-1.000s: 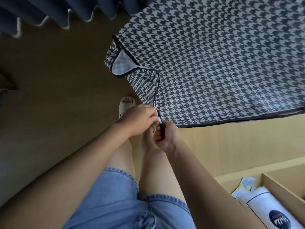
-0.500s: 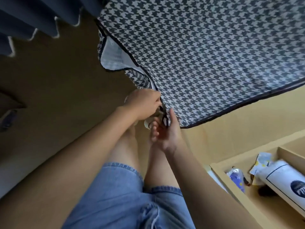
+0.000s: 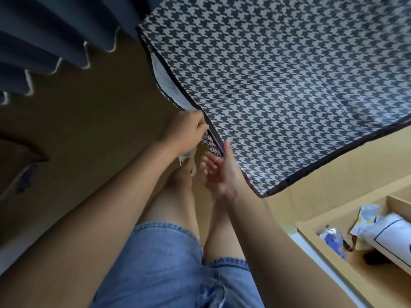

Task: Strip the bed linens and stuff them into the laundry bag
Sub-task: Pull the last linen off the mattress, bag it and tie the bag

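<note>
Head view, looking down.

- Houndstooth cover (image 3: 278, 85): fills the upper right of the frame, spread flat. Dark piping (image 3: 289, 181) runs along its edges, and its near corner sits right of centre.
- The cover's left edge gapes. White inner fabric (image 3: 165, 85) shows in the opening, upper centre.
- Left hand (image 3: 185, 132): centre of frame, fingers curled round the cover's lower flap at the bottom of the opening, gripping it.
- Right hand (image 3: 219, 174): just below and right of the left hand, holding nothing. Palm turned inward, fingers loosely spread. One finger points up along the piped edge; I cannot tell whether it touches.
- The hands are close together but apart.
- Below the hands: bare legs, denim shorts (image 3: 166, 270) at lower centre, and a pale slipper (image 3: 188, 160) partly hidden by the left hand.
- Dark blue curtain (image 3: 44, 34): upper left, hem above the brown floor (image 3: 89, 134).
- Wooden compartment (image 3: 342, 210): lower right. It holds a white roll (image 3: 387, 234) and a blue-printed packet (image 3: 333, 241).
</note>
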Action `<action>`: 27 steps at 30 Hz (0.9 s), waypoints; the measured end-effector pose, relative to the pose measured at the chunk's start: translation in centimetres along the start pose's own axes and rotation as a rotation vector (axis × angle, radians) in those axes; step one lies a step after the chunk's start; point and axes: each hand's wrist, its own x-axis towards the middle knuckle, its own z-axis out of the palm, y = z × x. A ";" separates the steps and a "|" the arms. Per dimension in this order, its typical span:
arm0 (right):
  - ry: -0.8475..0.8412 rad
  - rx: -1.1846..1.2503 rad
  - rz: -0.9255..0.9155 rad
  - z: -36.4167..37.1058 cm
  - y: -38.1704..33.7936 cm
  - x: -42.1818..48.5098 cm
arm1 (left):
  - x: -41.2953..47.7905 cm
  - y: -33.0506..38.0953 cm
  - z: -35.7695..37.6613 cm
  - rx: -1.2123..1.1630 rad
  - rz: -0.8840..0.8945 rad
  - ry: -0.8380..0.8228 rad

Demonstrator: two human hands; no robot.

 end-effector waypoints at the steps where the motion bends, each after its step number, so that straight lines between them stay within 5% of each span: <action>1: -0.024 -0.023 0.027 1.7 -0.2 0.2 | -0.3 -0.4 -0.1 -0.015 -0.013 0.004; 6: -0.011 0.158 -0.082 7.6 -2.2 1.9 | 0.2 -1.8 -1.4 -0.007 -0.023 0.078; 12: 0.091 0.163 -0.172 2.8 -2.1 2.5 | 5.3 -5.5 -7.4 -0.202 -0.223 0.284; 21: -0.073 0.159 -0.077 10.5 -3.4 1.8 | 6.8 -5.6 -7.8 -0.393 -0.130 0.243; 27: 0.041 0.005 -0.162 12.2 -3.9 1.3 | 6.8 -6.7 -9.7 -0.333 -0.142 0.287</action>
